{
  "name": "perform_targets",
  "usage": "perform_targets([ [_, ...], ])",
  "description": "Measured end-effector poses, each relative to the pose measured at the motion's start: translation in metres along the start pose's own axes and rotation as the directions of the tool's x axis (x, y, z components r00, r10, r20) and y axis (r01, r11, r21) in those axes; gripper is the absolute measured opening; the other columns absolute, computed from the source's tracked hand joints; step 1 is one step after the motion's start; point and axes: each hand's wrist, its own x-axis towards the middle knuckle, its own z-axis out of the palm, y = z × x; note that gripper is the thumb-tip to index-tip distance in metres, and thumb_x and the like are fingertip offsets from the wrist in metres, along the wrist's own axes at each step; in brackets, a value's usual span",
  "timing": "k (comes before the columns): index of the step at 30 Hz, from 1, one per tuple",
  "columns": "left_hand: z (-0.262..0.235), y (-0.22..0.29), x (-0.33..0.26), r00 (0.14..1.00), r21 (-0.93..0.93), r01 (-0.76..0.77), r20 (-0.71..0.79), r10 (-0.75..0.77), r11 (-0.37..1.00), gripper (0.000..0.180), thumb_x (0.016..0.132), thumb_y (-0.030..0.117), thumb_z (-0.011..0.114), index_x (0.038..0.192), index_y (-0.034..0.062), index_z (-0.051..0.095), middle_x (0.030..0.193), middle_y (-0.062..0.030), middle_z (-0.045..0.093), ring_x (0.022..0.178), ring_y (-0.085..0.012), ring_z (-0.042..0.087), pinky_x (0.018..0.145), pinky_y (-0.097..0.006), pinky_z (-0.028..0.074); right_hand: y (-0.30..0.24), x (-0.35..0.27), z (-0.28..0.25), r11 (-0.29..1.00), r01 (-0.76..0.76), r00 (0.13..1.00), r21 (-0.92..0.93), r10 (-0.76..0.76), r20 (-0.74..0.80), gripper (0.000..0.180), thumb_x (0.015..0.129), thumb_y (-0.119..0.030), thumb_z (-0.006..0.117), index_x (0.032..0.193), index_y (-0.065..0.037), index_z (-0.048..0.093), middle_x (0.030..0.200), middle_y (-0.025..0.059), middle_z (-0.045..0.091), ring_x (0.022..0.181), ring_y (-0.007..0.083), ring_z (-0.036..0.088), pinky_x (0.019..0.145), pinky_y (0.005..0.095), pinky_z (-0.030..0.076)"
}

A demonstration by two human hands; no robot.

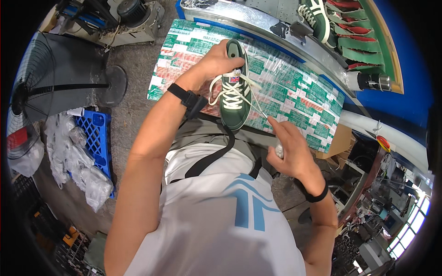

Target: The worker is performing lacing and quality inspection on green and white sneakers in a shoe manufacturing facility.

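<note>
A dark green sneaker point(234, 118) with cream laces point(232, 99) and a small flag patch on its tongue lies on the taped table, its toe towards me. My left hand point(212, 63) is closed round its heel and collar, the thumb over the opening. To the right of the shoe, my right hand point(294, 149) is closed round the pale handle of a thin tool point(279, 150), index finger stretched along it. From that fingertip a slender shaft reaches towards the laces; whether its tip hooks the lace I cannot tell. Loose lace ends hang at both sides.
Green-and-white printed tape covers the table point(294, 103). Beyond it runs a metal-edged conveyor point(258, 27) carrying another green sneaker point(317, 20) and a tray of green and red shoe pieces point(363, 46). At left stand a fan point(20, 96) and a blue crate point(94, 138) with plastic bags.
</note>
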Motion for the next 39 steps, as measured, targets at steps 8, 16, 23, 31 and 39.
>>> perform_targets([
  [8, 0.01, 0.006, 0.013, 0.993, 0.298, 0.041, -0.116, -0.006, 0.954, 0.083, 0.088, 0.041, 0.083, 0.153, -0.0036, 0.056, 0.135, -0.0282, 0.069, 0.124, -0.0396, 0.071, 0.108, -0.044, 0.057, 0.02, 0.074, 0.061, 0.995, 0.086, 0.941, 0.047, -0.066, -0.331, 0.068, 0.086, -0.015, 0.076, 0.146, 0.013, 0.061, 0.111, 0.0227, 0.064, 0.1, 0.0421, 0.065, 0.09, 0.05, 0.054],
  [16, 0.02, 0.005, 0.015, 0.986, 0.366, 0.119, -0.151, -0.067, 0.923, 0.097, 0.084, 0.051, 0.084, 0.163, 0.0034, 0.052, 0.144, -0.0346, 0.059, 0.131, -0.0489, 0.068, 0.113, -0.048, 0.057, 0.026, 0.052, 0.06, 0.988, 0.09, 0.961, -0.129, -0.12, -0.25, 0.073, 0.085, -0.015, 0.075, 0.15, 0.012, 0.058, 0.112, 0.0221, 0.064, 0.104, 0.0421, 0.063, 0.094, 0.0518, 0.052],
  [23, 0.029, 0.011, 0.009, 0.969, 0.499, 0.116, -0.249, 0.013, 0.859, 0.084, 0.086, 0.041, 0.087, 0.151, -0.0059, 0.06, 0.126, -0.0266, 0.078, 0.116, -0.0362, 0.078, 0.103, -0.045, 0.062, 0.012, 0.011, 0.047, 0.991, 0.047, 0.978, -0.123, -0.07, -0.197, 0.077, 0.083, -0.016, 0.078, 0.152, 0.01, 0.057, 0.11, 0.0205, 0.062, 0.101, 0.0403, 0.062, 0.09, 0.0511, 0.051],
  [31, 0.026, 0.015, 0.005, 0.976, 0.438, 0.153, -0.21, -0.065, 0.886, 0.096, 0.087, 0.054, 0.085, 0.161, 0.0022, 0.054, 0.143, -0.03, 0.067, 0.13, -0.0417, 0.071, 0.113, -0.047, 0.056, 0.018, 0.078, 0.081, 0.959, 0.209, 0.915, -0.192, -0.261, -0.308, 0.078, 0.08, -0.019, 0.08, 0.15, 0.009, 0.059, 0.109, 0.0192, 0.061, 0.102, 0.0387, 0.062, 0.091, 0.0506, 0.051],
  [39, 0.042, 0.031, 0.003, 0.961, 0.527, 0.236, -0.25, -0.117, 0.816, 0.098, 0.092, 0.058, 0.073, 0.166, 0.0002, 0.042, 0.149, -0.0367, 0.06, 0.139, -0.051, 0.063, 0.118, -0.053, 0.051, 0.006, 0.084, 0.086, 0.988, 0.148, 0.937, -0.052, -0.157, -0.311, 0.073, 0.082, -0.022, 0.078, 0.142, 0.015, 0.062, 0.106, 0.023, 0.066, 0.101, 0.0425, 0.066, 0.09, 0.0533, 0.053],
])
